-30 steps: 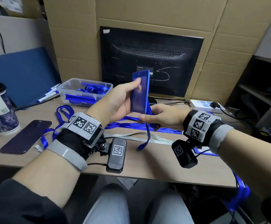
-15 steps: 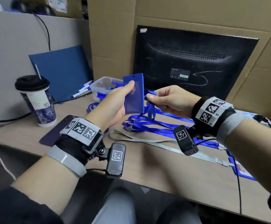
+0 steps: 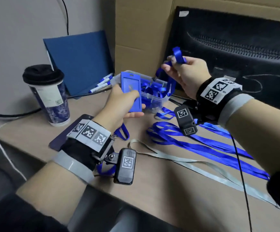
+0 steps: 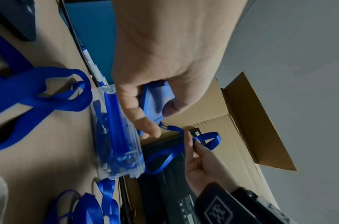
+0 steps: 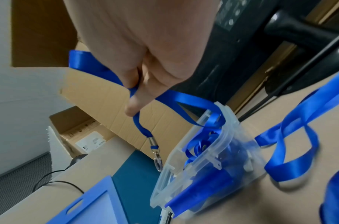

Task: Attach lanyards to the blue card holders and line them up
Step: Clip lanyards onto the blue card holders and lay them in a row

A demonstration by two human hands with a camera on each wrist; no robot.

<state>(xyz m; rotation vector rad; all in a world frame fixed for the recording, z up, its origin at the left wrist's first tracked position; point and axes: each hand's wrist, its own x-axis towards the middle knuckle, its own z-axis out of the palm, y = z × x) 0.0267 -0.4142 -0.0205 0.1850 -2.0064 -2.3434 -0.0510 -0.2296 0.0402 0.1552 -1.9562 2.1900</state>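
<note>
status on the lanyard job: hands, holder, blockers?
Left hand grips blue card holder. Right hand pinches blue lanyard above clear bin, clip dangling, not yet attached. Slot unobstructed.

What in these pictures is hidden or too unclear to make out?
- Contents of the clear box, head view: a blue tangle, pieces uncountable.
- Dark phone, head view: mostly behind the left wrist band.
- Lanyard clip, right wrist view: blurred, so open or closed is unclear.
- Card holder, right wrist view: cut off by the bottom edge.
</note>
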